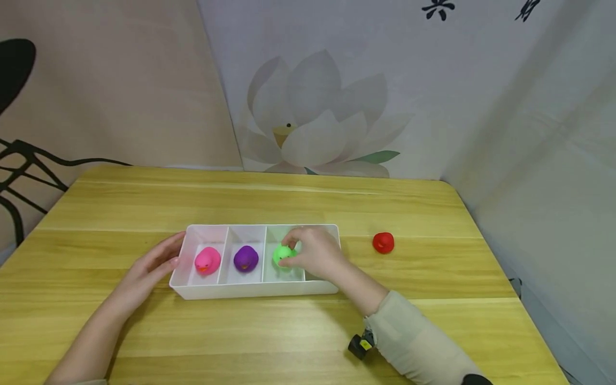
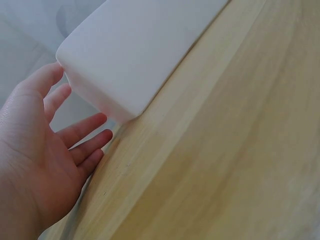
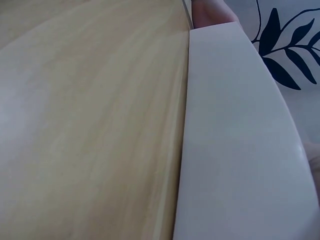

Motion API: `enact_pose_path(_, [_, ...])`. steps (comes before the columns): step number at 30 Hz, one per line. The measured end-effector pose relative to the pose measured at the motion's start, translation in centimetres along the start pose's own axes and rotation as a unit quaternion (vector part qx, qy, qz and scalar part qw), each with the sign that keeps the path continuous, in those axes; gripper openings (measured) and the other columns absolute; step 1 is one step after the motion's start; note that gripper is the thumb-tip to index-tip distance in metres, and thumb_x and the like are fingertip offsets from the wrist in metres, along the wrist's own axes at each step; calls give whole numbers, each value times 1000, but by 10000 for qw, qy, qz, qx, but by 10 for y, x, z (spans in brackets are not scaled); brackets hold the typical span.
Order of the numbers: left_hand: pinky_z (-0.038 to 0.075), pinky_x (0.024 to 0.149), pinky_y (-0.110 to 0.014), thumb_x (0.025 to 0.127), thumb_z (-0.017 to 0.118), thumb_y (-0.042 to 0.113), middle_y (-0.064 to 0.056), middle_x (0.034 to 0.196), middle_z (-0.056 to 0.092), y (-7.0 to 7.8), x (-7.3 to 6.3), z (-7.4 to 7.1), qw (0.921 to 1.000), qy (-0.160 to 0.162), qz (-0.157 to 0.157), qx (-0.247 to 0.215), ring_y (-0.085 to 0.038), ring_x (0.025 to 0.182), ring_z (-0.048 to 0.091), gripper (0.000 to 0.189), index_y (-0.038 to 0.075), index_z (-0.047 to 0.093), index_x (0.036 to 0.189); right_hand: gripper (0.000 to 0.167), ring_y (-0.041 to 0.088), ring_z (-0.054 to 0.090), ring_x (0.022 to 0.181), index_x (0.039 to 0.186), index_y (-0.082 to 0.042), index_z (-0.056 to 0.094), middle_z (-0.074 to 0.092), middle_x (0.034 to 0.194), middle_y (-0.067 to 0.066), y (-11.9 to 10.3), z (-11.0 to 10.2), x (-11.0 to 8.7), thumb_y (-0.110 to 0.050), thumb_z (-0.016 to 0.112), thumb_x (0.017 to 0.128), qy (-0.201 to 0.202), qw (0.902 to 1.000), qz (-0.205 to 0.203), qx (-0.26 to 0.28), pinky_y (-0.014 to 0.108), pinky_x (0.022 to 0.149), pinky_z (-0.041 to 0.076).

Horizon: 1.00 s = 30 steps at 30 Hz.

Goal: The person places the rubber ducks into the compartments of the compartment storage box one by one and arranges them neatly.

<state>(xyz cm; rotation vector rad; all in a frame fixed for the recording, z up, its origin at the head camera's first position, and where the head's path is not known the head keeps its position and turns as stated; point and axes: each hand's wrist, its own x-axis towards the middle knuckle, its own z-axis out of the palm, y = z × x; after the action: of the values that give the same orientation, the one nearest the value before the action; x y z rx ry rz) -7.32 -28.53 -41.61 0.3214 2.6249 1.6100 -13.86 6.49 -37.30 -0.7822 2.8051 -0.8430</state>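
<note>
A white divided tray (image 1: 255, 289) stands on the table. In its leftmost compartment sits a pink rubber duck (image 1: 207, 261), and a purple rubber duck (image 1: 246, 259) is in the one beside it. My right hand (image 1: 315, 251) reaches over the tray and holds a green rubber duck (image 1: 283, 254) between thumb and fingers in the third compartment; hand and wrist partly hide the rightmost compartment. My left hand (image 1: 156, 262) touches the tray's left end with extended fingers, also seen as the left hand (image 2: 45, 150) in the left wrist view. The right wrist view shows mostly the tray's side wall (image 3: 235, 130).
A red rubber duck (image 1: 383, 243) lies on the wooden table (image 1: 269, 342) to the right of the tray. Behind the table hangs a pale backdrop (image 1: 317, 107) with a flower print. A black metal frame (image 1: 29, 155) stands at the far left.
</note>
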Motion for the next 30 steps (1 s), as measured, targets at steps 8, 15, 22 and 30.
enact_pose_path(8, [34, 87, -10, 103, 46, 20, -24, 142, 41, 1, 1, -1, 10000, -4, -59, 49, 6, 118, 39, 51, 21, 32, 151, 31, 10, 58, 78, 96, -18, 73, 63, 80, -12, -6, -3, 2, -34, 85, 72, -73, 9996, 62, -252, 27, 68, 44])
enact_pose_path(15, [34, 88, -9, 103, 46, 19, -25, 141, 42, 0, 1, -1, 10000, -1, 9, 25, 5, 118, 40, 50, 19, 32, 151, 30, 7, 55, 74, 91, -18, 72, 61, 79, -12, -9, -1, 4, -34, 86, 69, -105, 9987, 129, -490, 24, 61, 44])
enact_pose_path(22, [34, 88, -9, 103, 46, 19, -25, 141, 41, 1, 0, -1, 10000, 3, -12, 11, 6, 118, 39, 50, 20, 32, 151, 32, 8, 54, 72, 87, -18, 70, 59, 77, -11, -10, 0, 4, -33, 88, 66, -205, 9989, 250, -333, 23, 60, 44])
enact_pose_path(30, [33, 89, -9, 103, 45, 18, -24, 141, 42, -2, 0, 0, 10000, 11, 42, 17, 6, 118, 40, 50, 18, 32, 151, 34, 8, 53, 71, 84, -17, 67, 59, 74, -10, -11, 0, 4, -35, 89, 65, -235, 9986, 255, -404, 24, 61, 43])
